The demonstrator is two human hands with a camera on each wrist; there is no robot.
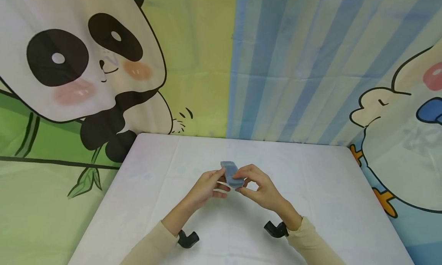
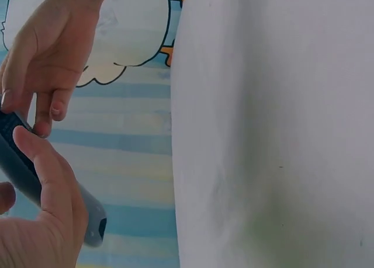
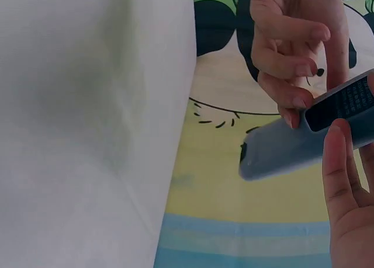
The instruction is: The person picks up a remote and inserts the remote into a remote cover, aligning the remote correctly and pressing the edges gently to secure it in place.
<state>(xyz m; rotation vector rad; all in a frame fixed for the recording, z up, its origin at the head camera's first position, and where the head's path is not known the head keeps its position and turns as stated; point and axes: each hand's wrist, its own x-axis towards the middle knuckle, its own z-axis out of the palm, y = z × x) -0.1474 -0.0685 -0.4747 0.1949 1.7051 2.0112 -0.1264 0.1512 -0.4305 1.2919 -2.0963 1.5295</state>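
Observation:
A slim blue-grey plastic case [image 1: 230,172] with rounded ends is held above the white table, between both hands; its exact kind is unclear. The left hand [image 1: 206,186] grips its left side, thumb along the edge and other fingers loosely bent below. At the near end, the right hand [image 1: 261,188] pinches the case between thumb and fingers. In the right wrist view, the underside of the case [image 3: 280,148] carries a dark panel [image 3: 321,113] with small print, too blurred to read. A dark slot [image 2: 102,228] marks one end in the left wrist view.
The white-covered table [image 1: 165,161] spreads beneath both forearms. Behind it hangs a cloth backdrop [image 1: 197,65] with a panda, stripes and a white cartoon figure. A black curved piece sits at each wrist, left [image 1: 188,240] and right [image 1: 275,229].

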